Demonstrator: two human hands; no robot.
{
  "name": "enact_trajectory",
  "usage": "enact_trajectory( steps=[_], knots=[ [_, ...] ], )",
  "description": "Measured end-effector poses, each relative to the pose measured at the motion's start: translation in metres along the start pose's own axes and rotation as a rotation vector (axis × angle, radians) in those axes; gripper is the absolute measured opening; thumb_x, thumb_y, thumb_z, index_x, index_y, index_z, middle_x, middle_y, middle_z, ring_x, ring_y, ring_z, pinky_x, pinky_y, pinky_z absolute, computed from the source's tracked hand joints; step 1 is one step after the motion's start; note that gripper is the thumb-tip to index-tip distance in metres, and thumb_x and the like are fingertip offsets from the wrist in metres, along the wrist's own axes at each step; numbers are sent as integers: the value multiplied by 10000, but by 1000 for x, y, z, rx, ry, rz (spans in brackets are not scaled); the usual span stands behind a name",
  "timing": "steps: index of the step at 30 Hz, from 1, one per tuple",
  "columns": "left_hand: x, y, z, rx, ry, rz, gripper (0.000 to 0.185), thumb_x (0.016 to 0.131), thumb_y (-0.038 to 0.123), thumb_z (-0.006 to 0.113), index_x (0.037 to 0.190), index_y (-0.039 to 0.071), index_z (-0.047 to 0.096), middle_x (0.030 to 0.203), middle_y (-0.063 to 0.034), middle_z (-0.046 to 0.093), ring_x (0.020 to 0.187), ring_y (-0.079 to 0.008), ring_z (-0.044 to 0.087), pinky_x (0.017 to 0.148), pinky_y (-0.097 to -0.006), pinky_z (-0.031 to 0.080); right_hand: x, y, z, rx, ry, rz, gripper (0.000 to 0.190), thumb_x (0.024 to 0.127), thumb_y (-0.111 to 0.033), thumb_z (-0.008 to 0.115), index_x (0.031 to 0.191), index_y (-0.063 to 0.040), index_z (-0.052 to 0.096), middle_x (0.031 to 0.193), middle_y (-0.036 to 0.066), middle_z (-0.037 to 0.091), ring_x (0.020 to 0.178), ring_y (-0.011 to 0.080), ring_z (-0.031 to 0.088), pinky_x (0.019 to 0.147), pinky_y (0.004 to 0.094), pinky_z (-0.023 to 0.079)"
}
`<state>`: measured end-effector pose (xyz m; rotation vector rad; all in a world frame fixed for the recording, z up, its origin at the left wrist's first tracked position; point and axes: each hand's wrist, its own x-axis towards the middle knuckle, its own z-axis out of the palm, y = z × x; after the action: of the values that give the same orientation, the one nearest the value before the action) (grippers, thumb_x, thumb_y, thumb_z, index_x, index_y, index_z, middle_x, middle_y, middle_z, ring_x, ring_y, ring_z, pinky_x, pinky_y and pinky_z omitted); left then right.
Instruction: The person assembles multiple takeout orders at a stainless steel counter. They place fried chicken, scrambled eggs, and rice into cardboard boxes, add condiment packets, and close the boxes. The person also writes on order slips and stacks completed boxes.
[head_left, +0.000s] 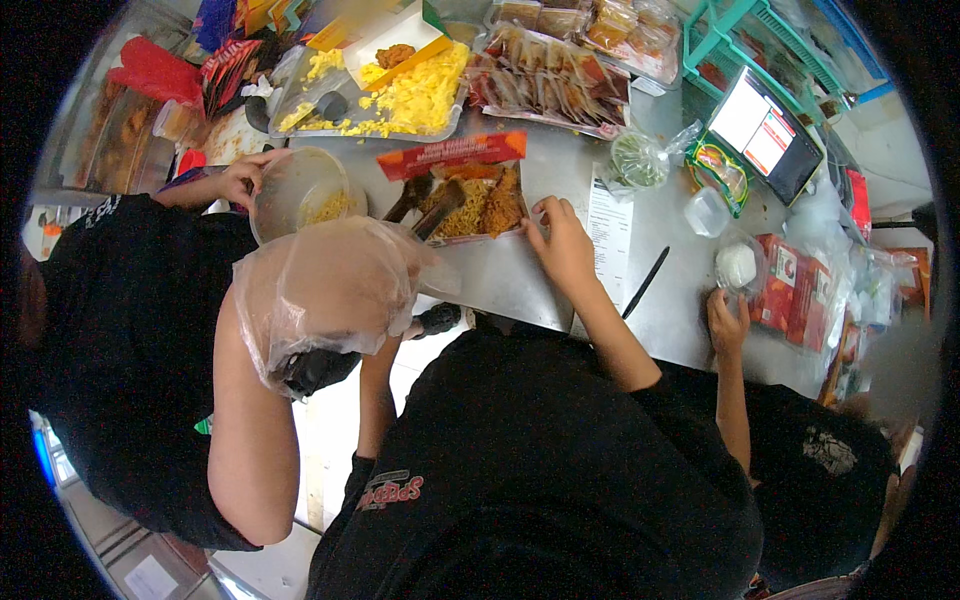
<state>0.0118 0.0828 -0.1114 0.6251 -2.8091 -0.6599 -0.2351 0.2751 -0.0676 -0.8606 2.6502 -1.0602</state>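
My right hand (559, 236) is open beside the right edge of a red cardboard food box (450, 156); its fingertips are near or on the edge. Noodles (474, 202) and fried chicken (501, 202) fill the box, with dark tong-like utensil ends (441, 210) over them. My left forearm (379, 397) runs up behind a co-worker's plastic-covered arm (330, 270), which hides my left hand. At the left, a co-worker's hand (247, 180) grips a clear plastic tub (300, 176) with some noodles inside. A printed paper slip (609, 232) and a black pen (646, 281) lie right of my hand.
Behind the box stand a metal tray (367, 135) of yellow scrambled egg and a tray of sachets (555, 75). To the right are bagged greens (637, 159), a tablet (765, 135), a plastic cup (706, 212) and another person's hand (727, 322) at wrapped rice (736, 265).
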Motion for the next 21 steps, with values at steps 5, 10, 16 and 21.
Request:
enact_trajectory(
  steps=[5, 10, 16, 21],
  knots=[
    [31, 55, 2, -88, 19, 2, 471, 869, 122, 630, 1308, 24, 491, 994, -162, 623, 906, -331, 602, 794, -448, 471, -12, -9, -2, 38, 79, -264, 242, 743, -144, 745, 888, -79, 563, 890, 96, 551, 852, 312, 583, 699, 393, 483],
    [55, 77, 26, -30, -26, 161, 587, 863, 149, 602, 1405, 75, 391, 1100, -224, 587, 961, -388, 581, 824, -484, 458, -3, -15, 19, -120, 180, -400, 253, 713, -180, 741, 865, -107, 553, 887, 77, 532, 841, 287, 561, 690, 410, 469],
    [57, 81, 22, -235, -63, 53, 424, 855, 78, 585, 1266, 60, 484, 1079, -222, 569, 939, -371, 595, 809, -460, 476, 8, -19, 44, -349, 248, -471, 200, 741, -233, 690, 866, -141, 564, 882, 46, 517, 832, 232, 545, 669, 367, 438],
    [60, 88, 15, -131, -84, 97, 466, 907, 124, 584, 1334, 25, 425, 1171, -174, 568, 1016, -282, 595, 847, -391, 484, 4, -15, 51, -329, 310, -560, 206, 744, -286, 691, 836, -147, 569, 869, 47, 507, 827, 237, 519, 688, 366, 418]
  ],
)
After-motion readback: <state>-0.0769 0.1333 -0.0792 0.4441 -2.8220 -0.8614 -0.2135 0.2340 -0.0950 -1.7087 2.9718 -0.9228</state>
